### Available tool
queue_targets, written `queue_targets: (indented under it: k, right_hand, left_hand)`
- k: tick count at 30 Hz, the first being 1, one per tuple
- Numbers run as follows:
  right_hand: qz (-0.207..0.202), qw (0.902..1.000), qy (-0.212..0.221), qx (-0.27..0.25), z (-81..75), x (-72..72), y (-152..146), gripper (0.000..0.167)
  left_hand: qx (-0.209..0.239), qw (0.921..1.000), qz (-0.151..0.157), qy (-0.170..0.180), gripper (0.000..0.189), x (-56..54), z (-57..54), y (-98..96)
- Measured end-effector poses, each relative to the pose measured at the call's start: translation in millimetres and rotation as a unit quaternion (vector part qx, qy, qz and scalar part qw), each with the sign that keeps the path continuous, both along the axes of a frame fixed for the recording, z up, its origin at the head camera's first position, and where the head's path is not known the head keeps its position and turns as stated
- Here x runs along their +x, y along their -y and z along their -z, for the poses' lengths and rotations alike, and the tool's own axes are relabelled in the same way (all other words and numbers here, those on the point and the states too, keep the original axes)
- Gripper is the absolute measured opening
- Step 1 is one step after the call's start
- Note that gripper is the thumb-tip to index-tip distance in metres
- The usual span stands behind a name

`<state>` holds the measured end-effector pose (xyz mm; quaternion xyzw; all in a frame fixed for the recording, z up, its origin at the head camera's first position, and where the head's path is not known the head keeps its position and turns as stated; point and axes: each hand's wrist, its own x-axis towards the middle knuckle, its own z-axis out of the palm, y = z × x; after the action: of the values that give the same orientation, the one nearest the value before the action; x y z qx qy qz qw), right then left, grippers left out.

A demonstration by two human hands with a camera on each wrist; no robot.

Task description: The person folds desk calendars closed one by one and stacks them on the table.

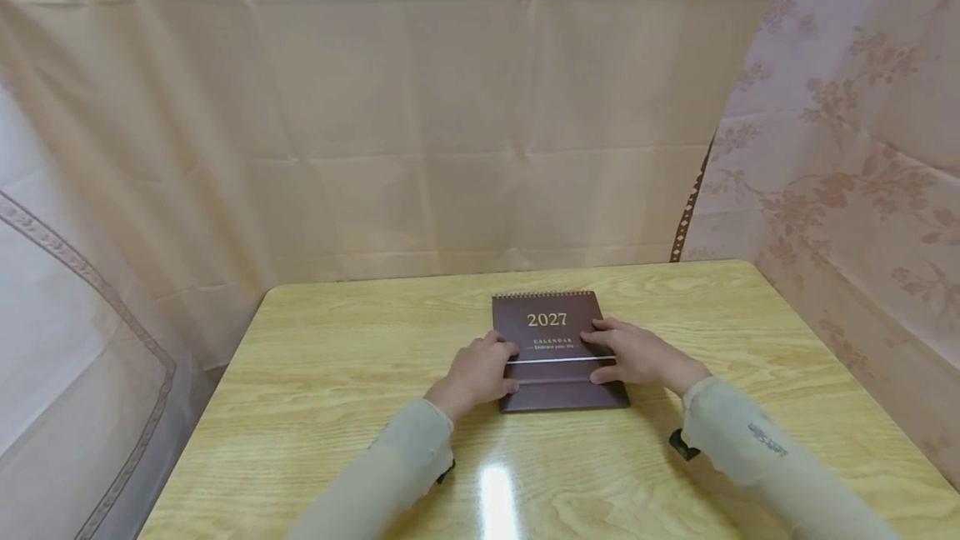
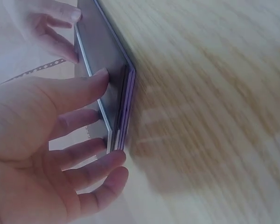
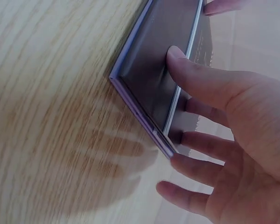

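Note:
A dark brown desk calendar (image 1: 557,307) with gold "2027" lettering and a spiral along its far edge lies low on the table. Its near part is a plain brown panel (image 1: 562,394), past a thin white edge. My left hand (image 1: 480,369) holds the calendar's left side, thumb on the near panel and fingers along the cover and side edge. On the opposite side, my right hand (image 1: 637,354) holds it likewise, with its thumb (image 3: 177,53) on the panel. Its little finger (image 3: 177,193) stands off the edge.
The calendar sits on a light wood-grain table (image 1: 337,373) with rounded far corners. A beige curtain (image 1: 390,123) hangs behind it. White cloth (image 1: 67,340) is at the left and a flowered curtain (image 1: 862,148) at the right. Dark bands (image 1: 684,445) show at the cuffs.

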<state>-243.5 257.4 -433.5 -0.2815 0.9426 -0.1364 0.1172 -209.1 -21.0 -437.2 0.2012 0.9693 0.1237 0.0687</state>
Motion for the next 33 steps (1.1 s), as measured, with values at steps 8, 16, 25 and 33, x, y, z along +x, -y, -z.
queue_targets:
  k: [8,16,25,33]
  right_hand:
    - [0.021,0.9996,0.011,0.018,-1.4,4.4,6,0.072]
    - [0.023,0.999,-0.01,0.036,-4.9,5.1,16,0.07]
    - [0.022,0.9989,-0.01,0.041,-3.5,5.3,18,0.071]
    - [0.019,0.9987,-0.012,0.046,-3.9,3.2,17,0.073]
  left_hand:
    - [-0.043,0.999,0.002,-0.014,0.052,0.9,-1.6,-7.6]
    - [-0.055,0.9984,0.003,-0.014,0.049,-3.5,-1.9,-7.0]
    - [-0.051,0.9986,0.011,-0.007,0.045,-5.4,-3.6,-6.3]
    - [-0.056,0.9983,0.014,-0.008,0.045,-7.6,-5.3,-7.5]
